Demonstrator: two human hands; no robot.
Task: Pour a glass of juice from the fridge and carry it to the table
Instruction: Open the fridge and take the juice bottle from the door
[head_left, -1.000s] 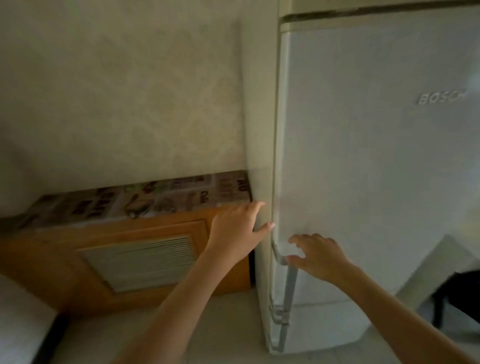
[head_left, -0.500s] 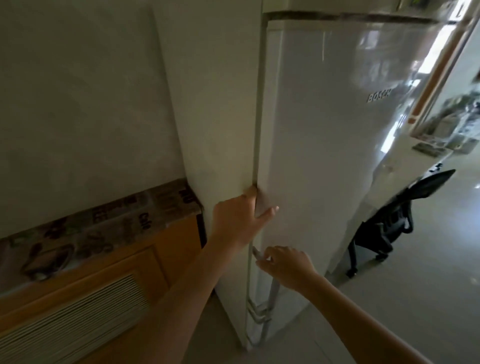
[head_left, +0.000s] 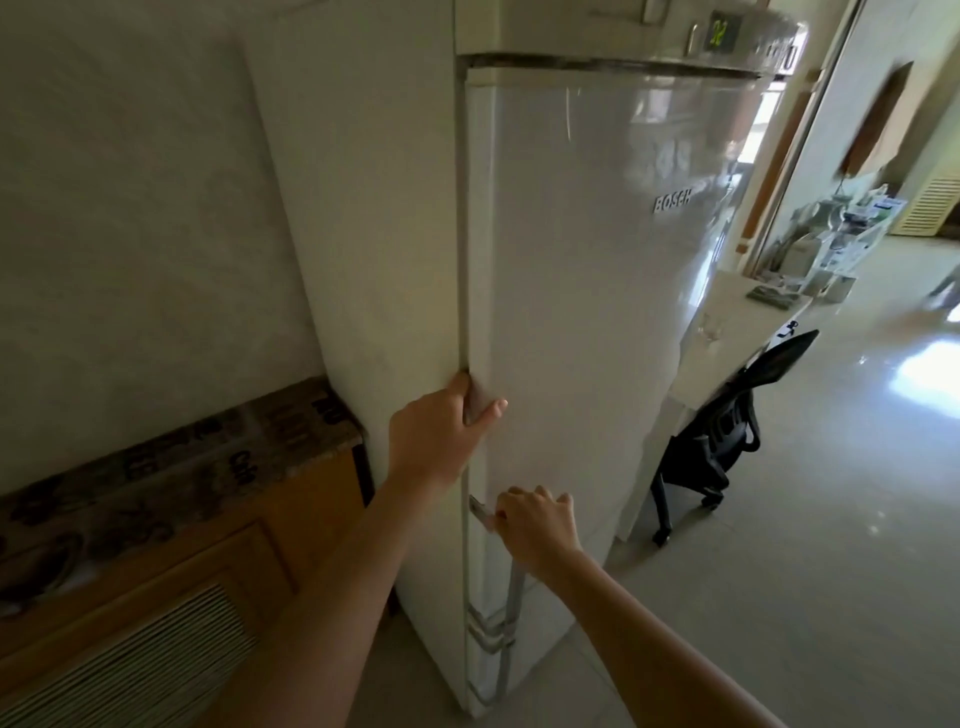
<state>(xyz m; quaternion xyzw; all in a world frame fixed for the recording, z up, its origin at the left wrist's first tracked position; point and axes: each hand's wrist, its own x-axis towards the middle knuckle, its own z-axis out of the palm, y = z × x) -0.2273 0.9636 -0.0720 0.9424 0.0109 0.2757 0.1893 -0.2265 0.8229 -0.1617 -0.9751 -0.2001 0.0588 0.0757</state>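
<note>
A tall white fridge (head_left: 582, 270) stands ahead, its door still against the body. My left hand (head_left: 439, 434) grips the door's left edge, thumb on the front and fingers hooked round the edge. Just below, my right hand (head_left: 535, 525) is closed round the top of the metal door handle (head_left: 511, 587). No juice or glass is visible; the fridge's inside is hidden.
A low wooden cabinet (head_left: 171, 561) with a slatted vent and a patterned top stands left of the fridge. Right of it are a white counter (head_left: 727, 332) and a black office chair (head_left: 727, 431). Pale tiled floor (head_left: 831, 519) stretches to the right.
The view swung right, bringing the chair and room into sight. My left hand went from near the fridge's side to gripping the door edge. My right hand closed on the handle.
</note>
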